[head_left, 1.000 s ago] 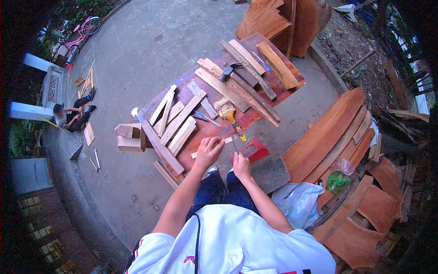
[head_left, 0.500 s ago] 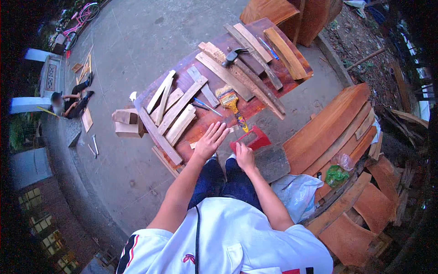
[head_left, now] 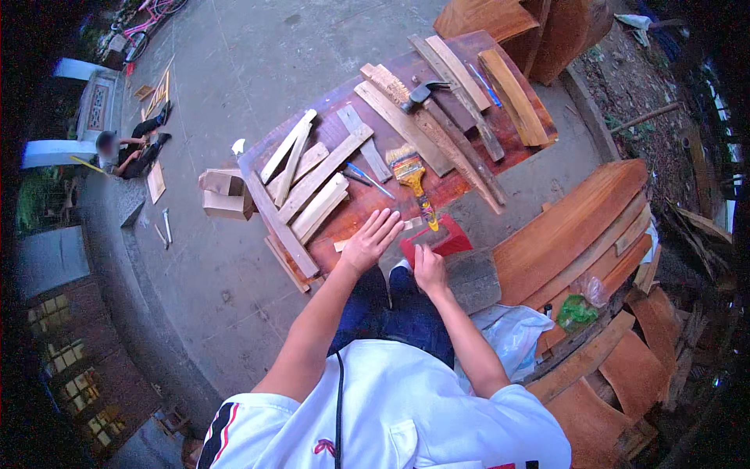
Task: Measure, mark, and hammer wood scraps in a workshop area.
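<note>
My left hand (head_left: 375,238) reaches over the near edge of the reddish wooden board (head_left: 508,172), fingers stretched out, beside a short pale strip (head_left: 341,246). My right hand (head_left: 430,273) is closed by a red plastic object (head_left: 449,238); what it grips is hidden. A paintbrush (head_left: 410,176) with a yellow handle lies just beyond them. A hammer (head_left: 422,98), several pale wood strips (head_left: 320,184), long battens (head_left: 398,125) and blue slim tools (head_left: 367,180) lie on the board.
A person (head_left: 129,160) sits at left by wooden frame pieces (head_left: 160,86). A cardboard box (head_left: 225,203) stands left of the board. Curved planks (head_left: 562,234), a white sack (head_left: 512,340) and a green bag (head_left: 578,313) lie at right. Large slabs (head_left: 484,19) stand behind, a bicycle farther back.
My left hand has gone from bent fingers to stretched-out fingers and reaches a little farther forward. My right hand has shifted slightly right, still closed. The view has turned a little.
</note>
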A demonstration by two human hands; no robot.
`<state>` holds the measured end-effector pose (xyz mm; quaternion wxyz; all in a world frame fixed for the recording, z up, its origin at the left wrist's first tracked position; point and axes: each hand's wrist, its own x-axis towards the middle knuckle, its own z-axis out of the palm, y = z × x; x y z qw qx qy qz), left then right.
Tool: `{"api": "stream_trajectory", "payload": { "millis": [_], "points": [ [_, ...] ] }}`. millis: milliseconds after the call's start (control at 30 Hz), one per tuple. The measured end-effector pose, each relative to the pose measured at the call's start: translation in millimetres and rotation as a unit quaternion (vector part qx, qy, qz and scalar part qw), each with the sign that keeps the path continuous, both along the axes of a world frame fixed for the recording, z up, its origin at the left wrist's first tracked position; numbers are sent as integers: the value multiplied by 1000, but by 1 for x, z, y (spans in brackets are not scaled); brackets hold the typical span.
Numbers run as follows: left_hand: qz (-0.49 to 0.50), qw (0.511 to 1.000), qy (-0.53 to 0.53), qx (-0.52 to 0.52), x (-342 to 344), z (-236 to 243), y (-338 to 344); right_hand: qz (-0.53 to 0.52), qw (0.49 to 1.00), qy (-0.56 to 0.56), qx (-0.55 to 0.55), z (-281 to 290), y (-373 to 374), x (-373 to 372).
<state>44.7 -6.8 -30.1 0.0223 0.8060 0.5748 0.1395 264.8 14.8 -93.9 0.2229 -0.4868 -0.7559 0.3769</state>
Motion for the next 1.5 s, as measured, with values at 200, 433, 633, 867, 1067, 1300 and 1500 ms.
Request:
{"api": "stream_trajectory", "payload": {
  "millis": [200,433,633,867,1067,1300,1500],
  "points": [
    [-4,1000,-12,9,6,2,-4,-1,999,21,26,5,2,5],
    [3,999,-14,30,2,3,2,-15,1000,22,-10,13,6,-2],
    [13,998,-47,38,4,7,2,-26,1000,8,-14,10,4,-13],
    [65,996,37,45,-1,15,-6,-46,998,15,-37,24,-4,-32],
    [68,991,114,-18,-2,22,-22,-55,998,28,-34,24,-9,-29],
    [46,992,116,-19,-10,14,-25,-45,998,-8,-52,29,-5,-27],
    [26,995,93,-9,-10,15,-28,-49,998,-15,-29,28,-12,-17]
  ]
}}
